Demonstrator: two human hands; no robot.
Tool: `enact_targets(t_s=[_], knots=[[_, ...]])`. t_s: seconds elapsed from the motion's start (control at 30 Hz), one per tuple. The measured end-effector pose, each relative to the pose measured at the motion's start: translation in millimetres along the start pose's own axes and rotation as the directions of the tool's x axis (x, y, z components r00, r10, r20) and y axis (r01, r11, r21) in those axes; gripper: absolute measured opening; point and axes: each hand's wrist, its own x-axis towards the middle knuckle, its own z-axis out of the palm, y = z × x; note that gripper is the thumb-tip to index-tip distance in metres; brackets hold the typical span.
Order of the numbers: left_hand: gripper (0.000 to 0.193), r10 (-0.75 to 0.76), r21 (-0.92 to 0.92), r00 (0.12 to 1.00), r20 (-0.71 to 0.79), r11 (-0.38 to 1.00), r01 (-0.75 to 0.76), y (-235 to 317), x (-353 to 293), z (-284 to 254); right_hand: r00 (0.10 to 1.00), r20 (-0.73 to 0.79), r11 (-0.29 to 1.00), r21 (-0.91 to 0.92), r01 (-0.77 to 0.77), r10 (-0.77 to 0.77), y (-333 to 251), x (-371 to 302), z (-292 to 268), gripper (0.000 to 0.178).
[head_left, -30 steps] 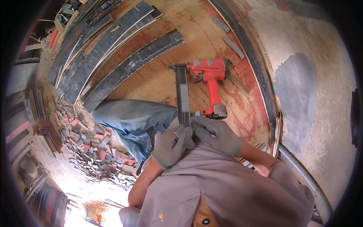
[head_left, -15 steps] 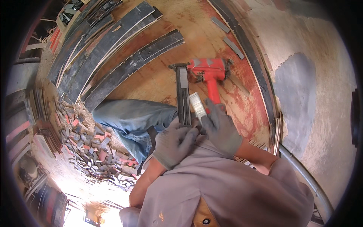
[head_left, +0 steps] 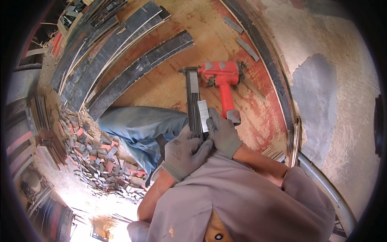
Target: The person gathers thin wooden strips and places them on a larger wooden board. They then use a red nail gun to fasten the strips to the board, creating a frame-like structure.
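Note:
A red nail gun (head_left: 221, 74) lies on the stained wooden board, its handle toward me and its long black magazine (head_left: 192, 105) running back to my lap. My left hand (head_left: 186, 155), in a grey glove, is closed around the magazine's near end. In my gloved right hand (head_left: 224, 135) is a pale silvery strip of nails (head_left: 202, 115), pinched between thumb and fingers. It lies alongside the magazine's right side; whether it touches the magazine I cannot tell. Another light strip (head_left: 194, 82) shows in the magazine's far part. The right fingertips are partly hidden.
Long dark boards (head_left: 141, 74) lie at the far left on the wooden surface (head_left: 209, 32). Two short grey strips (head_left: 248, 49) lie beyond the gun. A heap of small black and red offcuts (head_left: 105, 157) is at left, beside my jeans-clad leg (head_left: 141, 119). A metal pipe (head_left: 326, 183) runs at right.
My right hand has moved slightly left and nearer to me. The nail strip has swung from a tilt to nearly parallel with the magazine. My left hand keeps its grip.

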Motion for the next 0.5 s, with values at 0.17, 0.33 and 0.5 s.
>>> enact_targets(t_s=[0.17, 0.33, 0.5], knots=[[0.031, 0.005, 0.003, 1.000, -0.023, 1.000, -0.005, 1, -1, 1, 1.000, 0.023, 1.000, -0.023, 0.018, -0.018, -4, -1, 0, 0.051], [0.032, -0.009, 0.037, 1.000, 0.015, 0.999, 0.008, 1, 0, 0, 0.997, 0.055, 0.996, -0.065, 0.058, -0.054, -4, 3, -3, 0.052], [0.026, 0.001, 0.068, 0.997, 0.079, 0.998, -0.007, -1, 0, -2, 0.973, 0.213, 0.984, -0.133, 0.115, -0.084, -6, 11, -12, 0.051]])
